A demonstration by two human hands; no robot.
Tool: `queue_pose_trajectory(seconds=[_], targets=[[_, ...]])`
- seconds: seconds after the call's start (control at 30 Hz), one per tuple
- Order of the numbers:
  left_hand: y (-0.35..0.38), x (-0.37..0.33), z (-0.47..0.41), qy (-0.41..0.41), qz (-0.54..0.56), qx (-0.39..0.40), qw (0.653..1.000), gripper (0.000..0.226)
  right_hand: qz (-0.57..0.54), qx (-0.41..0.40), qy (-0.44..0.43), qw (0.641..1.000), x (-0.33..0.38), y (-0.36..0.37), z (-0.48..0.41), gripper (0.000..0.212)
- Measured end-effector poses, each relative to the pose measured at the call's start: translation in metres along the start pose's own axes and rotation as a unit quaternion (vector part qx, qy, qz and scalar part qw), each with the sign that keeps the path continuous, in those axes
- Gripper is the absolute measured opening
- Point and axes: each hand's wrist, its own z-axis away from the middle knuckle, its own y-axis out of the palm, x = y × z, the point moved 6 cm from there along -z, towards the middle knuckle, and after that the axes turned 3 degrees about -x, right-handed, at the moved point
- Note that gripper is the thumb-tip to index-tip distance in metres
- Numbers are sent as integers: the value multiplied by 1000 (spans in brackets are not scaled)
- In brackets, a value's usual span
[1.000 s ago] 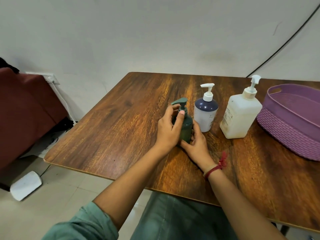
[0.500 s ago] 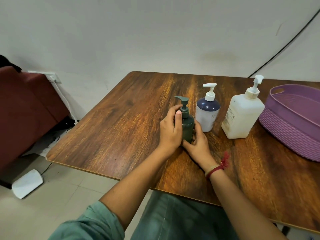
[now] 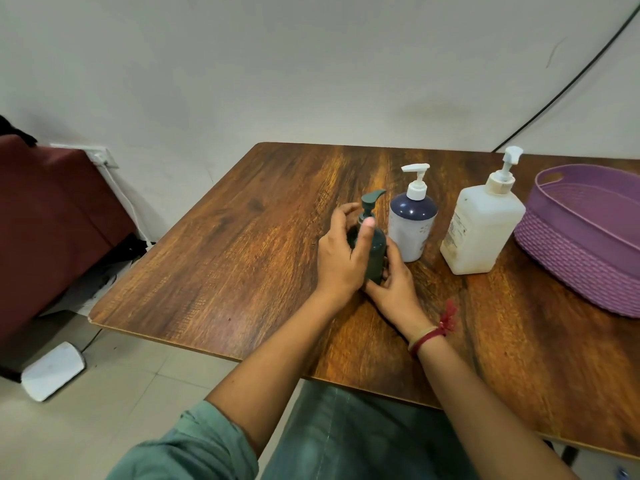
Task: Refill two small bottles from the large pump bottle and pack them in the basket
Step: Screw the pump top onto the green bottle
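Left grip (image 3: 341, 258), right grip (image 3: 394, 289) both clasping green bottle (image 3: 376, 252) — open tabletop (image 3: 242, 254) to left

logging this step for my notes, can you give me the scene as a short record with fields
left hand: grips the dark green bottle at its pump neck
right hand: holds the same bottle's lower body
dark green bottle: upright on the table, pump on
blue-and-white bottle: upright, just right of it, untouched
large white pump bottle: upright, further right, untouched
purple basket: on the table at far right, no bottle seen inside
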Motion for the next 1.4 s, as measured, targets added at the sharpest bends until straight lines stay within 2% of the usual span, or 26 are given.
queue_pose_trajectory(seconds=[0.1,0.3,0.53,0.63,0.77,0.87,1.1,1.23,1.33,1.4], targets=[[2,-2,-2,-12,-17,4,1000,52,12,2,11,1000,-3,0,0,83],[7,0,4,26,-24,2,999,31,-4,-5,5,1000,4,-1,1,73],[4,-5,1,-7,-7,-12,1000,52,6,-2,-1,1000,5,0,1,74],[6,-2,2,-26,-7,-34,999,44,2,-2,-7,1000,6,0,1,75],[9,-1,5,18,-30,-20,999,33,0,-5,-9,1000,8,-1,0,71],[6,1,6,35,-39,-17,999,41,-2,-12,-15,1000,10,-1,0,68],[8,-1,2,-38,-16,-32,999,45,6,-5,-11,1000,9,-1,1,74],[9,0,4,1,-26,-37,999,37,4,-7,-10,1000,7,0,1,73],[11,1,8,24,-48,-23,998,44,1,-14,-20,1000,11,-1,0,68],[9,0,8,12,-39,-25,999,48,2,-17,-24,1000,12,-1,1,68]])
